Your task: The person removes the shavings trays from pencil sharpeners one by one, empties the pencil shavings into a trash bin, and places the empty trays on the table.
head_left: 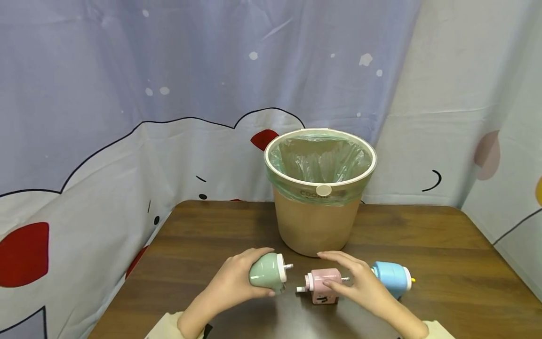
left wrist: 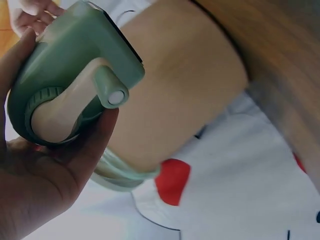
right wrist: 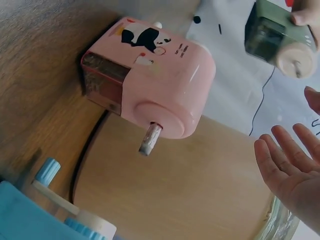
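Observation:
Held up off the table by my left hand is a green crank pencil sharpener, with a short pencil stub poking from its front. Its pale crank with a green knob shows in the left wrist view. My right hand hovers with spread fingers above a pink sharpener; the right wrist view shows it apart from that sharpener. The pink one stands on the table, bears a panda picture and has a pencil stub in its front.
A blue sharpener with a yellow tip stands beyond my right hand, partly hidden by it. Behind the sharpeners, a beige bin with a green liner bag stands on the wooden table. A patterned curtain hangs behind.

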Motion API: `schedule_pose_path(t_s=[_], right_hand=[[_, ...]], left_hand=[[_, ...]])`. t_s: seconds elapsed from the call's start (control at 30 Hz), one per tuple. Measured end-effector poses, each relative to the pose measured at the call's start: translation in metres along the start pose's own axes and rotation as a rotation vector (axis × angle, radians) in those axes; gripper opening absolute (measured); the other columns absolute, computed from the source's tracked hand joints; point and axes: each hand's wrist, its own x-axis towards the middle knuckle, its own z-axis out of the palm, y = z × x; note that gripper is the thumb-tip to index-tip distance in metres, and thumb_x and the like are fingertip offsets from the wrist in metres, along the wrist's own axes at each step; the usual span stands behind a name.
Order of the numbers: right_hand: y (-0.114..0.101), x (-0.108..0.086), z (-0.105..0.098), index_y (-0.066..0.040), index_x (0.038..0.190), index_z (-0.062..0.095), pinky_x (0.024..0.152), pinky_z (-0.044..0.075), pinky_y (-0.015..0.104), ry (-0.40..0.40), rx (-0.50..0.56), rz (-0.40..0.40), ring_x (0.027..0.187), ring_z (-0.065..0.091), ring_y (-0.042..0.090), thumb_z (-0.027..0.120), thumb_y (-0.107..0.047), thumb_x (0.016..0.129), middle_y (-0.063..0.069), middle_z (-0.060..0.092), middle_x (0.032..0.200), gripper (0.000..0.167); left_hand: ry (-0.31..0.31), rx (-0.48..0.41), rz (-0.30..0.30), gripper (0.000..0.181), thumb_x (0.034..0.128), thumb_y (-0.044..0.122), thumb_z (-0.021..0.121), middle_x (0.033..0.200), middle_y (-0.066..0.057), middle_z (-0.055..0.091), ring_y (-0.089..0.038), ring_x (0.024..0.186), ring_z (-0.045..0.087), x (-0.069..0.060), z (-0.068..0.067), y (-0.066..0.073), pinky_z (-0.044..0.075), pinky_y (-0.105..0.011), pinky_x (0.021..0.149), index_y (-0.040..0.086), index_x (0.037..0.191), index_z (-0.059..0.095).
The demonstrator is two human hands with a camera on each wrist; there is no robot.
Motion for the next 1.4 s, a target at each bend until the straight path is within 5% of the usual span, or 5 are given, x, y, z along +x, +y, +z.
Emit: schedule_pose_path(t_s=[0.23,0.37,0.73,1.0,1.4], right_hand=[[-0.014,-0.001,-0.001,-0.011,0.127,0.056,0.090,0.049,0.022,-0.020,-0.135,0.081,0.109,0.061,0.014,0.079,-0.010,0.072,0.002,0.065,0.119,0.060],[-0.020,-0.001,-0.002,-0.012,0.133,0.051,0.087,0.051,0.030,-0.066,-0.090,0.073,0.109,0.061,0.014,0.079,-0.016,0.075,0.003,0.063,0.123,0.065],[-0.026,-0.004,0.001,-0.013,0.128,0.053,0.086,0.050,0.025,-0.124,0.063,0.051,0.104,0.059,0.005,0.081,-0.029,0.072,-0.002,0.062,0.117,0.064],[-0.032,-0.004,0.002,-0.011,0.120,0.059,0.085,0.051,0.021,-0.049,-0.039,0.051,0.101,0.062,0.007,0.084,-0.025,0.067,-0.004,0.064,0.114,0.061],[-0.032,-0.004,0.003,-0.010,0.121,0.058,0.082,0.052,0.022,-0.086,-0.011,0.031,0.098,0.061,0.007,0.082,-0.029,0.070,-0.005,0.063,0.113,0.060]], left_hand=[[-0.009,-0.073,0.043,0.078,0.0568,0.030,0.089,0.108,0.004,0.064,-0.009,0.089,0.060,0.004,0.003,0.020,0.050,-0.027,0.077,0.018,0.126,0.056],[-0.005,-0.127,0.066,0.078,0.0579,0.028,0.089,0.112,0.004,0.064,-0.009,0.092,0.060,0.006,0.010,0.028,0.050,-0.026,0.079,0.018,0.127,0.055],[0.012,-0.224,0.172,0.077,0.0608,0.028,0.089,0.117,0.004,0.063,-0.008,0.098,0.060,0.008,0.033,0.045,0.050,-0.024,0.083,0.017,0.128,0.054],[0.075,-0.269,0.172,0.077,0.0597,0.025,0.089,0.118,0.005,0.062,-0.009,0.099,0.061,0.009,0.037,0.050,0.050,-0.026,0.084,0.020,0.128,0.054],[0.079,-0.306,0.147,0.079,0.0583,0.023,0.090,0.117,0.006,0.062,-0.008,0.098,0.060,0.005,0.035,0.048,0.050,-0.026,0.083,0.021,0.128,0.054]])
